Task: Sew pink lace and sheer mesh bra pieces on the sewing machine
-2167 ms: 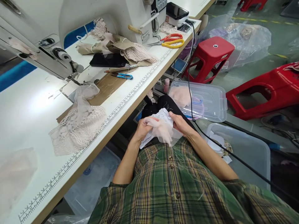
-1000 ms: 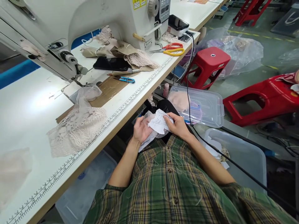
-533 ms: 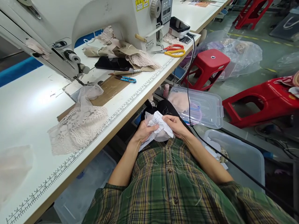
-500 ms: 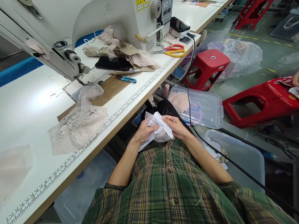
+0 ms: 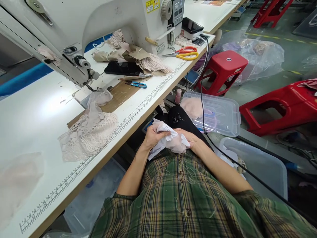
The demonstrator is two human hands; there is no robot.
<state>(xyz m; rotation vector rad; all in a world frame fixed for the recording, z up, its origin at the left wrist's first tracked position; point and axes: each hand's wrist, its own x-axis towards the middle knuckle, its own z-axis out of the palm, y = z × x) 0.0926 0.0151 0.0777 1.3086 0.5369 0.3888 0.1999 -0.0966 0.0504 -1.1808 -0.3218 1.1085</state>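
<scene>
Over my lap, my left hand pinches a piece of sheer pale fabric together with torn white backing, thumb on top. My right hand grips the other side of the same fabric, its fingers partly hidden behind the cloth. A flap of the white backing stands near my right palm. On the table to the left, a cream lace piece lies bunched, its sheer end reaching under the needle area of a sewing machine.
Blue thread snips and orange-and-yellow-handled scissors lie on the white table. More lace bundles sit behind. A black cable hangs at the right, near plastic bins and red stools.
My right hand has shifted from pinching the top of the white backing to lower under the fabric. More sheer cloth shows between the hands. The view has turned slightly.
</scene>
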